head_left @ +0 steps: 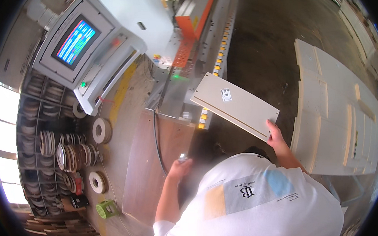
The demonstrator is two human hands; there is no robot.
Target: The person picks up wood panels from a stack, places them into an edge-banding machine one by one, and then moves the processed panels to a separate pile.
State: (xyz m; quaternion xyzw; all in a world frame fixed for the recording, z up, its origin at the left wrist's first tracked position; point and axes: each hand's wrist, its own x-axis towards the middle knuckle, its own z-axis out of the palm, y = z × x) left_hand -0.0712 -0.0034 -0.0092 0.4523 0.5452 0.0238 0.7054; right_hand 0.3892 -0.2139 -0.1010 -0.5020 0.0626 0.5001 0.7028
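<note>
Right of centre, one hand [276,133] clamps the panel [236,107]; lower centre, the left hand [178,169] seems wrapped around a tool [183,157]. Apparently panel handling; next calls for steady support.

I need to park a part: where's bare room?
The wood-grain board, left of the black cable; also the dark floor between the yellow-studded rail and the pale panel stack. Crowded: the left side, with banding rolls.

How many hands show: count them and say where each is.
2. The right hand grips the lower-right corner of the pale board; the left hand is by the right edge of the brown panel. No other hands show.
</note>
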